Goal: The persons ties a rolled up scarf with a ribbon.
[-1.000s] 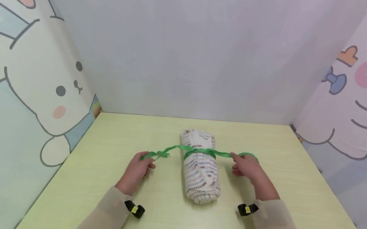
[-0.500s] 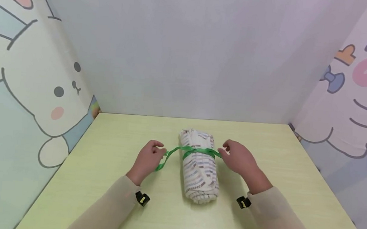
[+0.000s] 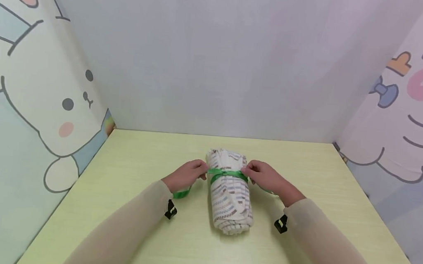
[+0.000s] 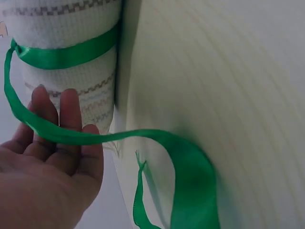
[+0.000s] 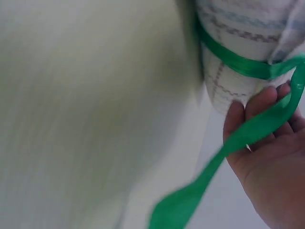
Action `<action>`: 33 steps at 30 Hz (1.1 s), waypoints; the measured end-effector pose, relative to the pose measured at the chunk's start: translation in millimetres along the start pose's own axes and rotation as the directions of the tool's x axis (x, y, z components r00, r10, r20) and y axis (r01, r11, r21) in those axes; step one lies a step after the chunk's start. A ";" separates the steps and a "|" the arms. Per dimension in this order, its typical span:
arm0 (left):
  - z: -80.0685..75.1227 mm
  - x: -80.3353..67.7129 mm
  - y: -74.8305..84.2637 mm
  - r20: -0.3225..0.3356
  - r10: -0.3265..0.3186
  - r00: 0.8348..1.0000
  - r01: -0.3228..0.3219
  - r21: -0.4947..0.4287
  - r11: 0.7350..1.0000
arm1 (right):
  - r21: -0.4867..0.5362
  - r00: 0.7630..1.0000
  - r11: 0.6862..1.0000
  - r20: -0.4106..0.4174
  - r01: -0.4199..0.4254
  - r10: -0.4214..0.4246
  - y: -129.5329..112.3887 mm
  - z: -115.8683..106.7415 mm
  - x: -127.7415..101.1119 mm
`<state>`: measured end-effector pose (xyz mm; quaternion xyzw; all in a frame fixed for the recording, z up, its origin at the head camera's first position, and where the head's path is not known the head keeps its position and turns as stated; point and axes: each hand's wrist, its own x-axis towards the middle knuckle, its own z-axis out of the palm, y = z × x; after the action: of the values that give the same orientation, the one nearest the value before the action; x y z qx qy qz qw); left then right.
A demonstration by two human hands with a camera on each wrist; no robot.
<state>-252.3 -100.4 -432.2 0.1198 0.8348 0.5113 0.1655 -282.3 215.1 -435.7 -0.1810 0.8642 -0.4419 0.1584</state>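
Observation:
A rolled towel [image 3: 231, 206], white with rows of small coloured dashes, lies lengthwise on the table. A green ribbon [image 3: 230, 173] goes round its upper half and crosses on top. At the roll's left side my left hand [image 3: 187, 175] pinches one ribbon end close to the crossing. Opposite it, my right hand [image 3: 265, 178] pinches the other end at the roll's right edge. In the left wrist view, the ribbon's loose tail [image 4: 193, 181] curves past the fingers down to the table. A second tail [image 5: 257, 124] runs across the palm in the right wrist view.
The pale yellow table [image 3: 139, 151] ends at a plain light back wall [image 3: 216, 66]. Side panels carry a cartoon rabbit [image 3: 57, 95] on the left and a cartoon pig [image 3: 414, 115] on the right. Each wrist wears a small black camera [image 3: 170, 209].
Both hands have moved inward along the ribbon, from well out on its tails to close beside the roll. The left tail now hangs below the left hand. The towel has stayed in place.

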 end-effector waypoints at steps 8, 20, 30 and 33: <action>-1.4 8.7 13.9 0.059 0.018 0.998 -0.021 0.059 0.998 | 0.039 0.984 0.996 0.164 -0.075 0.068 -18.6 -9.9 11.5; -0.4 12.0 25.2 0.073 0.025 0.997 -0.034 0.126 0.991 | 0.056 0.984 0.997 0.171 -0.060 0.049 -26.1 -15.9 15.9; -5.6 7.1 20.6 0.027 -0.024 0.999 0.015 0.303 0.953 | -0.042 0.986 0.998 0.159 -0.050 0.056 -25.8 -25.8 10.2; -11.9 0.7 18.6 0.029 -0.017 0.999 0.007 0.338 0.941 | 0.061 0.993 0.998 0.122 -0.006 -0.001 -22.8 -31.0 5.8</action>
<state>-257.2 -101.6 -410.7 0.1494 0.9080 0.3578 0.1587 -296.9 221.9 -400.3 -0.2015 0.8393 -0.4561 0.2167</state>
